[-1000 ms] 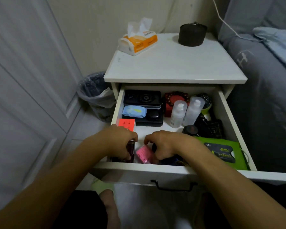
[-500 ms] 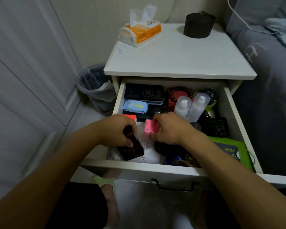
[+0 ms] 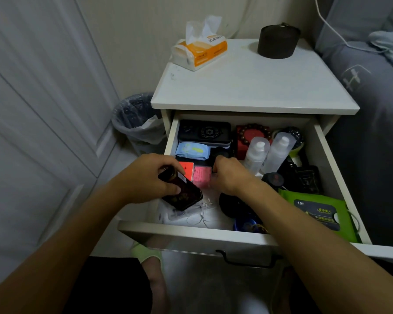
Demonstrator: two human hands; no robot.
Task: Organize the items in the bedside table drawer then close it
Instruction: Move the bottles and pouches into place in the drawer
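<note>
While the drawer (image 3: 336,177) stands pulled fully out of the white bedside desk (image 3: 254,87), the left hand (image 3: 145,177) grips a dark flat box (image 3: 183,192) over the near-left part of the drawer, fingers curled over its far end and thumb along its near side. That box lies tilted, its long axis running from far-left to near-right, and it sits above loose white papers (image 3: 197,214) on the drawer floor. Just to its right, the right hand (image 3: 229,175) pinches the right edge of a pink box (image 3: 201,176), which sits beside a red box (image 3: 187,169), the two touching or nearly so. Farther back lie a black case (image 3: 204,132), a pale blue packet (image 3: 192,150), and two clear bottles (image 3: 268,150) leaning with caps pointing far. A green wipes pack (image 3: 315,214) fills the near-right corner. Up on the desk top rest an orange tissue pack (image 3: 202,53) and a dark round container (image 3: 278,41). Left of the desk stands a lined bin (image 3: 136,121), with a grey bed (image 3: 372,109) on the right.
</note>
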